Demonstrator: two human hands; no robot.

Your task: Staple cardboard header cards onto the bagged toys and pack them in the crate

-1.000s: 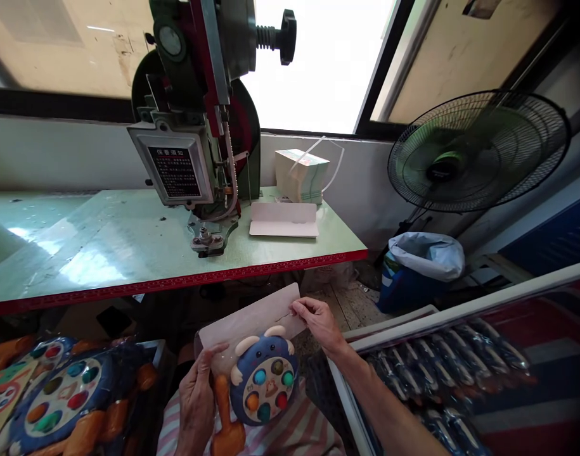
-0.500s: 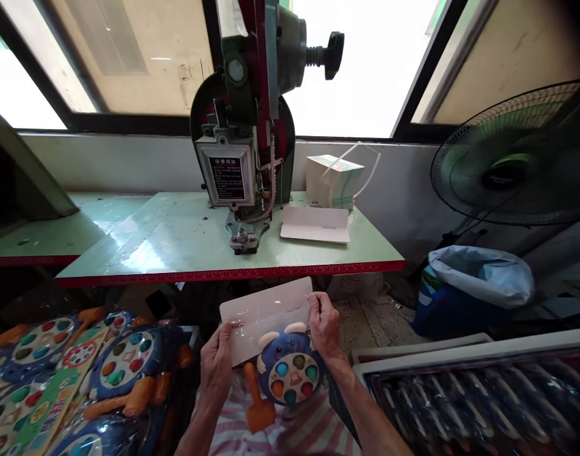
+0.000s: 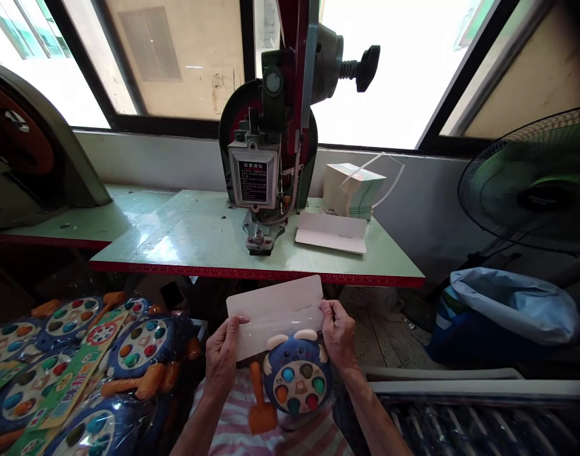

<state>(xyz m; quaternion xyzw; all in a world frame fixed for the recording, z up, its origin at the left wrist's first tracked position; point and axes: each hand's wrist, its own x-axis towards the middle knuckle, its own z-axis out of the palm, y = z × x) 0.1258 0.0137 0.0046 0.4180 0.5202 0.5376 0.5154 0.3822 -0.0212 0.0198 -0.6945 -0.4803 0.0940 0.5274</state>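
Note:
Between my hands is a folded header card (image 3: 276,305), its plain pale side toward me. My left hand (image 3: 222,351) pinches its left end and my right hand (image 3: 338,332) grips the right end, both closed. Clear plastic shows at the card's lower edge. Just below, over my lap, lies a blue animal-shaped toy (image 3: 299,373) with colored round knobs on a pale disc. An orange toy hammer (image 3: 261,402) sits to its left. Both appear to be inside a clear bag.
A stapling machine (image 3: 258,177) stands on the green table (image 3: 199,234). Right of it are another folded card (image 3: 332,233) and a card stack (image 3: 356,190). Bagged toys (image 3: 80,373) fill the left side. A fan (image 3: 537,183), a lined bin (image 3: 503,316) and a crate (image 3: 461,387) are at right.
My view has turned a little to the left, so the scene sits further right. Both hands still hold the card, which has tilted slightly; the toy hangs below it as before.

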